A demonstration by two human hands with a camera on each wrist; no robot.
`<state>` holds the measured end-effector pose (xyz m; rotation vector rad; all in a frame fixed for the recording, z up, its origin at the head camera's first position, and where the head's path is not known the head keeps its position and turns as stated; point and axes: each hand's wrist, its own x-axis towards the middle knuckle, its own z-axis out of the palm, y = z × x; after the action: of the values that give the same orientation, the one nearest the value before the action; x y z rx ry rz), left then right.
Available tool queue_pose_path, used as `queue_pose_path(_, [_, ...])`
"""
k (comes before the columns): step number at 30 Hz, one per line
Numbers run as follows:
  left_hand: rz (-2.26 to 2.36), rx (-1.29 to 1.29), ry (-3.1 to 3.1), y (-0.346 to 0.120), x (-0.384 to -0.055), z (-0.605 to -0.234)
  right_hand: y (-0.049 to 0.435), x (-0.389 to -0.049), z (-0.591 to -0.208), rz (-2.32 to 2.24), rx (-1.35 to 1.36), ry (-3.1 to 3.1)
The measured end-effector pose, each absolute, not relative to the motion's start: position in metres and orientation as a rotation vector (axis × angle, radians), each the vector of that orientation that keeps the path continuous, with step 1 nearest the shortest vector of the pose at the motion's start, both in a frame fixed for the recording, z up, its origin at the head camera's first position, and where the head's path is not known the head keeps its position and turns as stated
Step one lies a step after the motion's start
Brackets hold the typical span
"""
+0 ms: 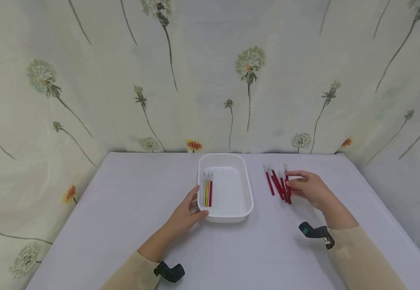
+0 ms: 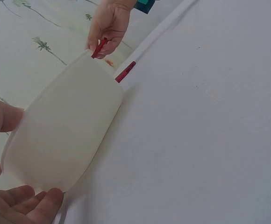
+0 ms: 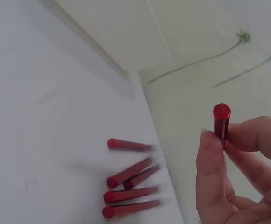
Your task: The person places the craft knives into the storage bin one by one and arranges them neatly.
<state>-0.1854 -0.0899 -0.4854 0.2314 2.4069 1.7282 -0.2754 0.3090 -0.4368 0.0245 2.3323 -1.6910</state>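
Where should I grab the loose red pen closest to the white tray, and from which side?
Probably mid-barrel, from above: the pen lies flat on the table, slim and straight, so thumb and finger could pinch its long sides. There is bare surface toward the tray and a gap before the other red pens, so both should fit.

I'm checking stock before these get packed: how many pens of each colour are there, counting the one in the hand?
Red pens: 7 (5 on the table, 1 in the right hand, 1 in the tray)
Yellow pen: 1, in the tray
Pale pen: 1, in the tray
Total: 9
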Motion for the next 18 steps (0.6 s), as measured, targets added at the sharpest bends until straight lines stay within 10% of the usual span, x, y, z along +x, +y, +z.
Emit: queue_pose_path(18, [1.727,0.239,2.409,-0.091,-0.187,-0.488,0.264,-0.263,-0.412,-1.697,-0.055,2.328])
